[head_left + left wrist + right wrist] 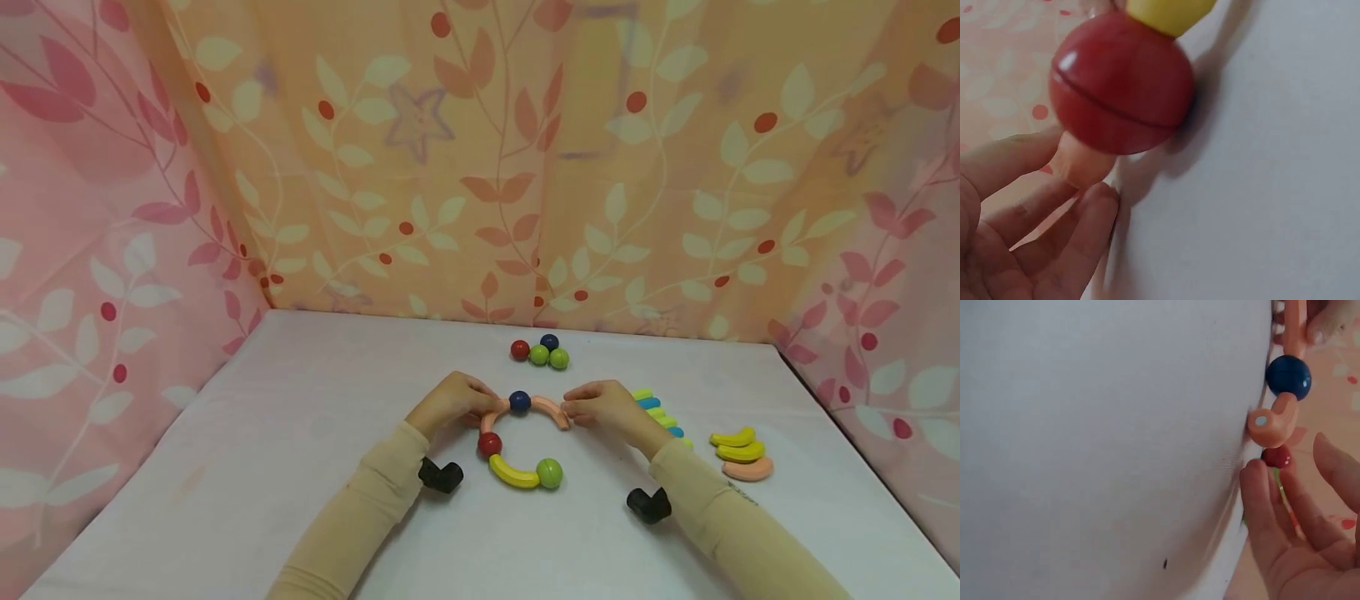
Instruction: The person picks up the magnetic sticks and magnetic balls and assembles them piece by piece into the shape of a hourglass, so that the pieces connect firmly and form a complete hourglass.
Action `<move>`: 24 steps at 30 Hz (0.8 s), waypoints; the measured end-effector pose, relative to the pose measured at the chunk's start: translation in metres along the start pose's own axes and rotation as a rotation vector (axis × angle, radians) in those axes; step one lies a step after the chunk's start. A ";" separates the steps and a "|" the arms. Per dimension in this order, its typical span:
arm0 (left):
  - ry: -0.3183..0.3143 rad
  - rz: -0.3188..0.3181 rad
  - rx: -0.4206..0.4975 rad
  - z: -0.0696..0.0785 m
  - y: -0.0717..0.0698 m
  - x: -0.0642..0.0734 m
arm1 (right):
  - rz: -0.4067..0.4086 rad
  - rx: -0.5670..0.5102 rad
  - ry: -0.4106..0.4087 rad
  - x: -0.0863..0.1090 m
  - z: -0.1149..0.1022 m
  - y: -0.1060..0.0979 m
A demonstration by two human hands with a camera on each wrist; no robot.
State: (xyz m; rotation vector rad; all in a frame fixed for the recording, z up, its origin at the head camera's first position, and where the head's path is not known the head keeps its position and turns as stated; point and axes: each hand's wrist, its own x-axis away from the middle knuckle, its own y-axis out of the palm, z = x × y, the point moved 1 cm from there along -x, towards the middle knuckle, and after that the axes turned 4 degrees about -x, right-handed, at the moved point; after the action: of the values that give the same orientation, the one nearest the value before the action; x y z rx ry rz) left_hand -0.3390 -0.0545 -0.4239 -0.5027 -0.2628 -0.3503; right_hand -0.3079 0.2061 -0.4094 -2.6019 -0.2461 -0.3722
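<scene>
My left hand (pixel 453 400) pinches a curved orange rod (pixel 1085 164) between thumb and fingers. One end of that rod meets a red ball (pixel 1122 87), the other a dark blue ball (pixel 520 402). From the red ball a curved yellow rod (pixel 513 475) leads to a light green ball (pixel 549 473). A second orange rod (pixel 1272 428) curves off the blue ball, its free end showing a round silvery disc. Beside that end is my right hand (pixel 609 408), thumb and fingers spread apart with nothing between them. Together the pieces form a ring with a gap at the right.
Behind the ring sit a red ball (pixel 520 350), a blue ball (pixel 550 342) and two green balls. Green and blue rods (pixel 651 408) lie partly behind my right hand. Farther right are two curved yellow rods (pixel 741 452) and an orange one (pixel 748 470). Patterned curtains (pixel 480 167) border the table.
</scene>
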 end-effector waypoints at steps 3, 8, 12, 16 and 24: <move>0.061 -0.021 -0.046 0.006 -0.003 -0.004 | 0.024 -0.016 0.021 0.016 0.001 0.001; 0.118 -0.095 -0.134 0.017 0.000 -0.013 | -0.068 -0.004 0.037 0.040 0.004 0.020; 0.164 -0.141 -0.215 0.022 0.004 -0.019 | -0.156 0.020 -0.003 0.050 0.003 0.035; 0.205 -0.164 -0.240 0.021 0.008 -0.023 | -0.185 0.067 -0.048 0.053 0.001 0.038; 0.112 -0.119 -0.190 0.009 -0.003 -0.012 | -0.055 0.103 -0.021 0.045 0.011 0.013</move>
State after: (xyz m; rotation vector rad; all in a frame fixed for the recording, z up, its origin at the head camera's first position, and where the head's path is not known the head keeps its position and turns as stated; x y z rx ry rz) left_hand -0.3526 -0.0489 -0.4189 -0.6533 -0.1517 -0.5210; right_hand -0.2597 0.2054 -0.4104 -2.5032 -0.3359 -0.3420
